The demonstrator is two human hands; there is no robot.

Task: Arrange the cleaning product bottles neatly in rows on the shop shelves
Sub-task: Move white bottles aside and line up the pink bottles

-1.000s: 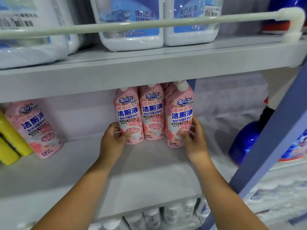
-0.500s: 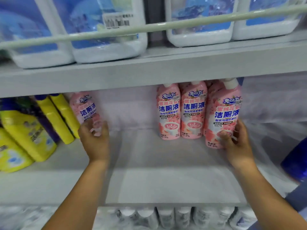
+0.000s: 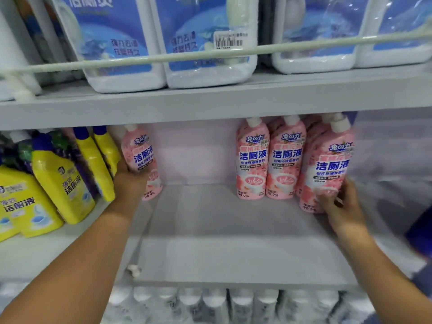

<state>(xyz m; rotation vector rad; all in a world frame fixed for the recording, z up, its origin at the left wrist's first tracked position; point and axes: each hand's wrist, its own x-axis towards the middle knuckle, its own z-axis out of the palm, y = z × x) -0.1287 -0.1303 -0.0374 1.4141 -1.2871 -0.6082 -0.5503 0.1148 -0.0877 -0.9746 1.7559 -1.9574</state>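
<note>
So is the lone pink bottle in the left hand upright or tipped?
Tipped: the lone pink bottle leans, cap left of base, gripped by the left hand.

1. Your pink bottles (image 3: 252, 160) carry blossom prints, blue lettering on a white band, a white bowl picture and white caps.
2. The lone pink bottle (image 3: 140, 157) at your left has the same pattern.
3. Your yellow bottles (image 3: 60, 183) have dark blue caps and dark lettering, with a purple strip between them.
4. The jugs (image 3: 205, 43) above you are white with blue labels; one bears a white barcode sticker.
5. Your shelf (image 3: 233, 242) is pale grey, its rail (image 3: 163, 58) off-white.
6. Below it you see white caps (image 3: 210, 300).
</note>
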